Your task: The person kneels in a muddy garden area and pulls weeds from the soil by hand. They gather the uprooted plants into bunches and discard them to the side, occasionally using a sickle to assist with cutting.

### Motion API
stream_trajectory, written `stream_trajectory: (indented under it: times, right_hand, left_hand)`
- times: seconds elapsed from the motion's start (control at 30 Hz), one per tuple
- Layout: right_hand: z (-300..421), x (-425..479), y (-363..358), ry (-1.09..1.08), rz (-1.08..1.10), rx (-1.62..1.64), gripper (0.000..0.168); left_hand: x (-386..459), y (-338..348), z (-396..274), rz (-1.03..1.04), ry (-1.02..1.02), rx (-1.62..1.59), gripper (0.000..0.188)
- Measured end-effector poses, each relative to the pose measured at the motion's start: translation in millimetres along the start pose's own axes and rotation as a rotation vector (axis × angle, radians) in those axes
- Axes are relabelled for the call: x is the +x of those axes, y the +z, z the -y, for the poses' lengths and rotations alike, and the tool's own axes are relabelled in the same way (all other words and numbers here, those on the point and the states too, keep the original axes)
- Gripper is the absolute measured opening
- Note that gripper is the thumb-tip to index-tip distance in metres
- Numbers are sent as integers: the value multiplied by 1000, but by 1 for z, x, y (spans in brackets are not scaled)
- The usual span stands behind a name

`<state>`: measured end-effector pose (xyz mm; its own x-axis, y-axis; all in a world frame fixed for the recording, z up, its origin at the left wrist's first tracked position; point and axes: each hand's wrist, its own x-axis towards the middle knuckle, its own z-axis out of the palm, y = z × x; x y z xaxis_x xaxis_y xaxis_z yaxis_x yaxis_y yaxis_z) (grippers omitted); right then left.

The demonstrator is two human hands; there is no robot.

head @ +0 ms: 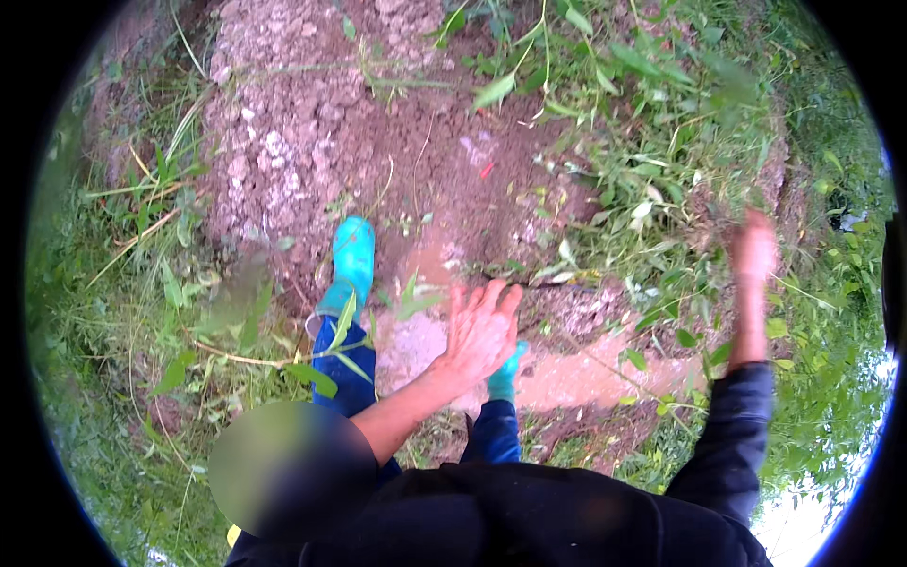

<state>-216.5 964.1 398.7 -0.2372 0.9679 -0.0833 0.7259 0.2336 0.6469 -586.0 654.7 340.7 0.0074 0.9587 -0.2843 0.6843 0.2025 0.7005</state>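
Note:
My left hand [482,329] hangs over a muddy puddle, palm down with its fingers spread; no object shows in it. A thin dark stick-like thing [549,285] lies just beyond its fingertips, and whether they touch cannot be told. My right hand [755,244] is stretched far out to the right, blurred, beside a heap of cut leafy stems [638,220]. Its fingers are too blurred to show whether it holds anything. Below the left hand, a turquoise rubber boot [504,372] is partly hidden; the other boot [354,255] stands on mud to the left.
Clumpy, broken soil [283,142] slopes up ahead. Brown water [595,375] runs along a shallow trench to the right. Grass and weeds [106,283] border the left side, and a leafy stem [262,361] crosses in front of my left leg. A small red scrap [487,170] lies on the soil.

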Motion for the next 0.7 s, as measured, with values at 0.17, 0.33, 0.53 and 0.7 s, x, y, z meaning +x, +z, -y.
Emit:
stream_trajectory:
  times: [0.17,0.33,0.53,0.7]
  right_hand:
    - [330,-38,-71,-800,-23,1087,49]
    - [490,-69,-114,-1174,73,971,59]
    - [553,-56,-94,-1285,295,963,23]
    - [486,-18,-148,-435,387,1463,31]
  left_hand:
    - [27,-38,22,-286,-122,-77,45]
    - [49,-89,54,-519,-226,-133,42]
    - [60,-109,72,-604,-144,-169,35]
    - [60,-118,80,-638,-209,-254,32]
